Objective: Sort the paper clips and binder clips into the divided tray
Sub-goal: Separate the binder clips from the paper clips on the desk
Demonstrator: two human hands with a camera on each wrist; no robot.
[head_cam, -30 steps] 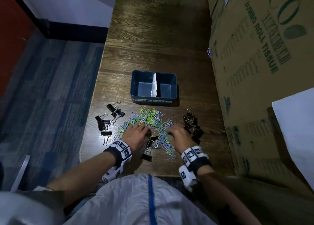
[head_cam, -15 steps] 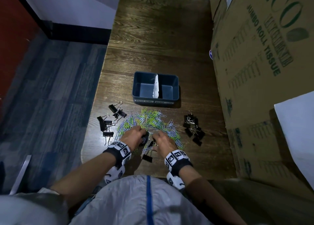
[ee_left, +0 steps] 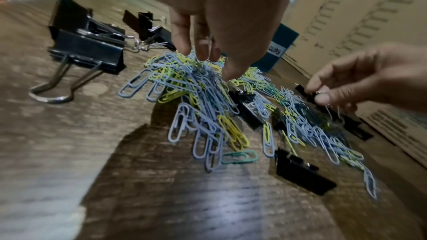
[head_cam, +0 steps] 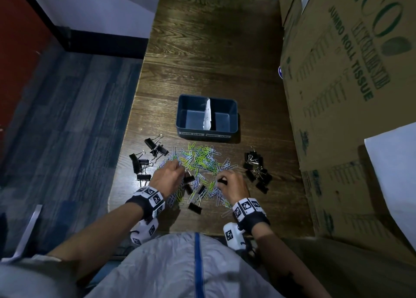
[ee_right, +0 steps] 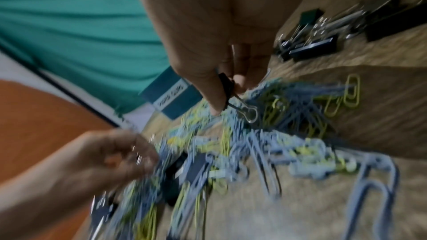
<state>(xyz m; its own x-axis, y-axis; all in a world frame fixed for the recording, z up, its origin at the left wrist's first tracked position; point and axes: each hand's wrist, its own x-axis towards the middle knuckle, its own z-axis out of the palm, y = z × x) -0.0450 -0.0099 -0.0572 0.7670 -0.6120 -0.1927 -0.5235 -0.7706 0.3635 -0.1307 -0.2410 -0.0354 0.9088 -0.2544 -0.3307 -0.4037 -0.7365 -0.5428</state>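
Black binder clip (ee_right: 227,87) pinched in right hand (head_cam: 234,184) | left hand (head_cam: 167,177) fingertips curled into paper clips (head_cam: 200,160), hold unclear | lift clear, drop in tray (head_cam: 207,133) beyond pile, right compartment.

Grainy wood table (head_cam: 213,49), matt cardboard box (head_cam: 337,95) — shiny wire-handled binder clips (head_cam: 256,169)

**Both hands down, fingers busy**

My left hand (head_cam: 167,177) hangs palm-down, fingertips (ee_left: 227,72) pointing down and bunched together. My right hand (head_cam: 233,184) curls beside it, thumb and forefinger pinched on a small binder clip (ee_right: 225,87). Both forearms reach forward from my body, each wrist wrapped in a marker band.
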